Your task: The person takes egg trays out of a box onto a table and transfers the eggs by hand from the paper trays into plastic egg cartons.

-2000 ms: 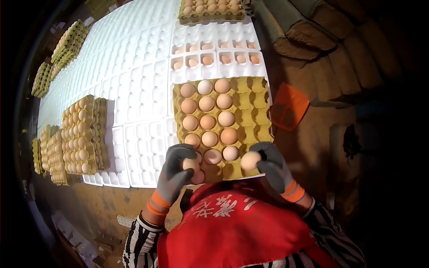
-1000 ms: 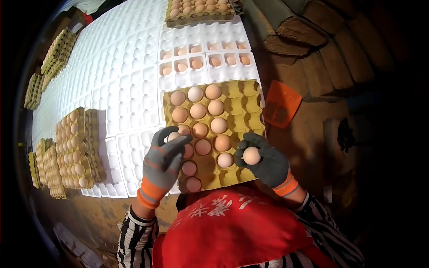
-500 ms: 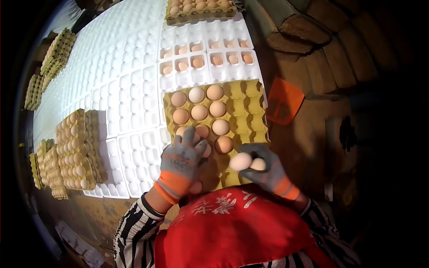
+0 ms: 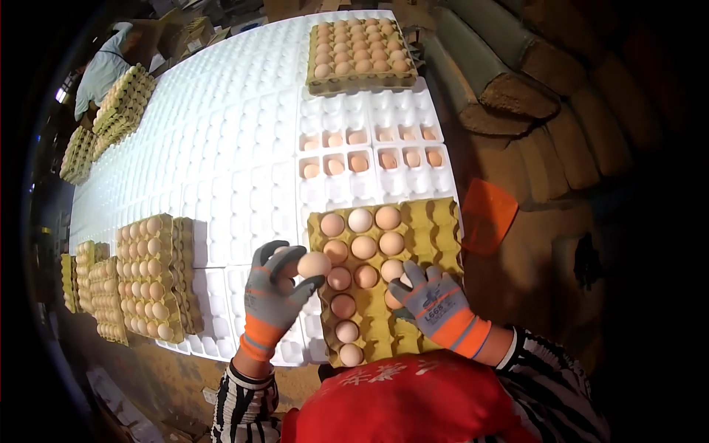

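Shifted: left hand (image 4: 272, 292), to left edge of tray (image 4: 428, 240), gripping egg (image 4: 315, 265). Right hand (image 4: 441, 304): over tray's eggs; I cannot tell its grip. Step, I judge: gathering eggs; next calls for gentle lifting.

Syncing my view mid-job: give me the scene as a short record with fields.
left hand: gloved, holding an egg at the yellow carton's left edge
right hand: gloved, over eggs in the carton; grip unclear
yellow carton: partly filled with eggs
white trays: beyond the carton, some cells holding eggs
far carton: loaded with eggs, on the white trays
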Demonstrator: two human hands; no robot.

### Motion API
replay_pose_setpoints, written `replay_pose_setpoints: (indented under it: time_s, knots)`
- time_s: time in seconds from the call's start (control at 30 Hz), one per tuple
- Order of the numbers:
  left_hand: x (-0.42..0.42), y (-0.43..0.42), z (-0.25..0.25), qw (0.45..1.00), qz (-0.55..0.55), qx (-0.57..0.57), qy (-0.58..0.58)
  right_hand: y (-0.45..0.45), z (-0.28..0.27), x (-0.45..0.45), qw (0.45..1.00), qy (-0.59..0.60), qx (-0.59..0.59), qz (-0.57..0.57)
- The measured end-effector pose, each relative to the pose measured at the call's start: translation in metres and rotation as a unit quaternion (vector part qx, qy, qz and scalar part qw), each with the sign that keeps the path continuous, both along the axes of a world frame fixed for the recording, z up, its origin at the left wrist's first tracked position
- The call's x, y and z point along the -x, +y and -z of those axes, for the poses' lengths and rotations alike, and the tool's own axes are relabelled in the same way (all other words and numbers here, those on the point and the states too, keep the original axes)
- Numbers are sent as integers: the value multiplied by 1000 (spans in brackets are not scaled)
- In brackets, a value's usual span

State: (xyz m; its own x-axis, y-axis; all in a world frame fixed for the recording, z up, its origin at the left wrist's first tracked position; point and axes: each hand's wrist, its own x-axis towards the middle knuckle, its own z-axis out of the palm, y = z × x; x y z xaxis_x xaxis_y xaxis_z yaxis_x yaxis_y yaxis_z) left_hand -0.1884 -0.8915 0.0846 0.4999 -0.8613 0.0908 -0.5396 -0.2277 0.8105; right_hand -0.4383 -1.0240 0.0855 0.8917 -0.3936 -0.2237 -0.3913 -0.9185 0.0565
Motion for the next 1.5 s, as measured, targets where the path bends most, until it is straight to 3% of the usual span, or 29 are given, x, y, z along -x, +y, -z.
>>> replay_pose_setpoints:
  time_s: [0.1, 0.13, 0.23, 0.37, 0.43, 0.47, 0.57, 0.6, 0.63, 0.67, 0.77, 0.83, 0.87, 0.93, 0.97, 1.0, 1.07, 1.1, 1.2, 1.23, 1.27, 1.3, 1.37, 1.43, 1.5]
  knots:
    - [-26, -21, 0, 997, -13, 50, 56, -14, -15, -5, 996, -19, -83, -2]
    - [-38, -29, 7, 995, -16, 67, 70, -29, -21, -4, 978, -76, -194, 30]
    - [-65, -64, 16, 994, -15, 78, 75, -101, -28, -1, 838, -255, -467, 118]
    - [-97, -148, 42, 998, -5, 60, 36, -206, -14, -37, 686, -381, -557, 273]
    - [-101, -207, 48, 998, -18, 51, -19, -264, 20, -74, 871, -377, -257, 182]
    - [-104, -238, 59, 998, -19, 55, -36, -277, 24, -96, 894, -321, -212, 231]
    - [-102, -316, 83, 990, -47, 7, -134, -308, 71, -157, 933, -291, -15, 211]
    - [-103, -332, 91, 969, -35, 16, -245, -315, 85, -170, 942, -266, 41, 203]
    - [-104, -340, 98, 958, -6, -66, -278, -324, 98, -178, 952, -244, 50, 176]
    - [-106, -346, 106, 939, 23, -147, -309, -332, 107, -178, 939, -289, 3, 186]
    - [-134, -333, 123, 911, 57, -121, -390, -360, 139, -165, 883, -413, -123, 187]
    - [-155, -323, 133, 925, 79, -16, -373, -366, 118, -156, 785, -371, -377, 322]
    - [-160, -321, 134, 929, 79, 70, -354, -374, 108, -154, 710, -341, -489, 376]
    - [-158, -313, 115, 991, -32, 58, -120, -403, 136, -144, 628, -498, -511, 310]
    - [-168, -313, 130, 986, -81, 127, -65, -407, 149, -147, 637, -593, -425, 248]
    - [-175, -312, 148, 973, -71, 218, -22, -406, 156, -144, 747, -576, -276, 187]
    - [-192, -304, 176, 947, 10, 81, -312, -406, 163, -138, 878, -474, 51, 37]
    - [-186, -308, 167, 941, 42, 50, -333, -401, 167, -136, 922, -380, 66, 22]
    - [-173, -305, 158, 928, 1, 70, -367, -385, 155, -115, 866, -477, -108, 102]
    - [-167, -293, 142, 956, -10, 62, -287, -375, 139, -110, 840, -502, -157, 131]
    - [-172, -282, 138, 979, 11, 102, -173, -357, 123, -94, 726, -576, -347, 146]
    - [-163, -264, 128, 985, 27, 125, -112, -340, 107, -72, 686, -590, -387, 176]
    - [-129, -211, 89, 989, 35, 144, -5, -290, 98, -20, 651, -530, -508, 194]
    - [-100, -149, 57, 993, 55, 88, 56, -246, 81, 19, 603, -484, -605, 186]
    - [-63, -92, 29, 993, 97, 49, 42, -193, 31, 30, 736, -422, -511, 142]
